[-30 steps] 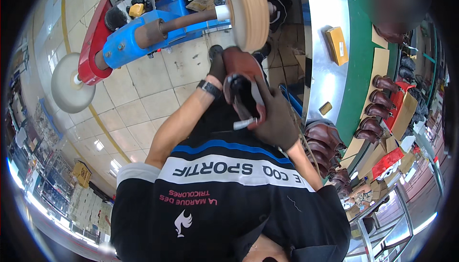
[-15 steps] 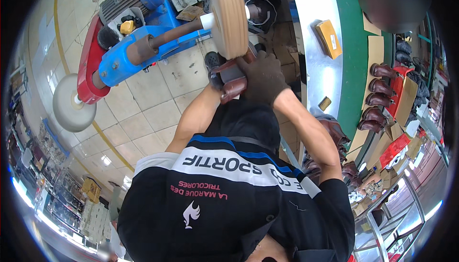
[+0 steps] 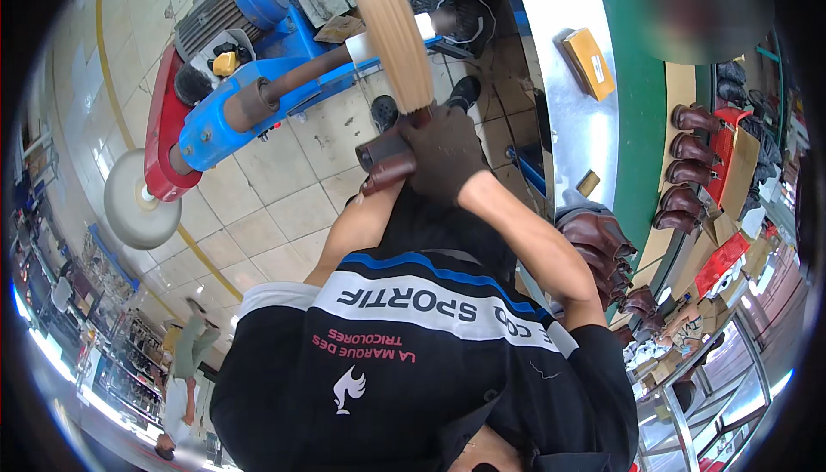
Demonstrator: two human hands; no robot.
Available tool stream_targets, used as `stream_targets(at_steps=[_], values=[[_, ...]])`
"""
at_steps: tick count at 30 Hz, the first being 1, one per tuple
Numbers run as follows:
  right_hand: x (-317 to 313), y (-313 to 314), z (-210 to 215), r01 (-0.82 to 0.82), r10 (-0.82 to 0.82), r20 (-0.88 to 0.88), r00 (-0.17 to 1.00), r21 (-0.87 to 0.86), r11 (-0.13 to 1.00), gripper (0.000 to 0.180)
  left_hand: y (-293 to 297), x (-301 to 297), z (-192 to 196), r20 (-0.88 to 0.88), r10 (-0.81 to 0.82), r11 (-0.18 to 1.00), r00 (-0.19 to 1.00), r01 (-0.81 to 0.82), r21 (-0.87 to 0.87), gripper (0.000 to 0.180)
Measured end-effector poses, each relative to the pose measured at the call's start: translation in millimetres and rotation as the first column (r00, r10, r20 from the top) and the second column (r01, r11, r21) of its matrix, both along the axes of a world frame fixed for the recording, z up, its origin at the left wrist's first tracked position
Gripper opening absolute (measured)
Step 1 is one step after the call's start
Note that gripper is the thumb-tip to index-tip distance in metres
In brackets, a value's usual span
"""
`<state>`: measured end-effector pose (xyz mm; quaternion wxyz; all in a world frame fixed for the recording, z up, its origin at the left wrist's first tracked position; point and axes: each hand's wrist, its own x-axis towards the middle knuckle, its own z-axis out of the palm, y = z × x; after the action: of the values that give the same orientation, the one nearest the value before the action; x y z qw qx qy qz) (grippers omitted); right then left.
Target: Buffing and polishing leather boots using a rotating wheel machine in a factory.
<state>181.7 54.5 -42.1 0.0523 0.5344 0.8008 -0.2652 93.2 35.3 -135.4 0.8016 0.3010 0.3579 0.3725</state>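
A brown leather boot (image 3: 389, 175) is held just below a tan buffing wheel (image 3: 391, 33), its upper end up against the wheel's lower rim. Over the boot's right side, my right hand (image 3: 443, 154) in a dark brown glove is closed on it. From below, my left forearm (image 3: 366, 224) reaches up behind the boot. The left hand itself is hidden by the boot, so its fingers do not show. The wheel sits on a shaft of a blue machine (image 3: 206, 128).
Left on the machine is a pale grey wheel (image 3: 142, 201). A metal-topped bench (image 3: 564, 128) on the right carries a yellow box (image 3: 589, 63). Brown boots (image 3: 688, 145) line a green bench beyond, and more boots (image 3: 598, 248) are piled nearer. Another person (image 3: 185, 377) is at lower left.
The boot and my right hand have shifted left, and the boot has turned. Another person now shows more fully at lower left. The view has moved slightly.
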Motion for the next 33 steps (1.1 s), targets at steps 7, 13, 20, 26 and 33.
stream_targets(at_steps=[7,13,20,26,33], values=[[-6,3,51,0.072,-0.071,-0.02,0.997,0.082,0.994,0.043,-19,-28,1,0.095,0.08,0.99,0.992,-0.068,-0.123,0.036],[26,-14,142,0.066,-0.067,-0.008,0.998,-0.126,0.99,0.058,-51,-12,19,0.166,0.174,0.964,0.971,-0.133,-0.231,0.037],[71,-62,70,0.379,-0.722,-0.456,0.52,-0.634,0.674,0.059,-12,-2,-28,-0.376,-0.064,0.933,0.924,0.189,0.307,0.046],[34,-26,49,0.501,-0.769,-0.135,0.624,-0.686,0.527,0.04,7,-17,-100,0.155,0.284,0.956,0.946,-0.292,0.027,0.043],[49,-76,48,0.528,-0.947,-0.296,0.122,-0.789,0.315,0.037,13,-19,-26,0.236,0.319,0.909,0.918,-0.225,-0.351,0.075]])
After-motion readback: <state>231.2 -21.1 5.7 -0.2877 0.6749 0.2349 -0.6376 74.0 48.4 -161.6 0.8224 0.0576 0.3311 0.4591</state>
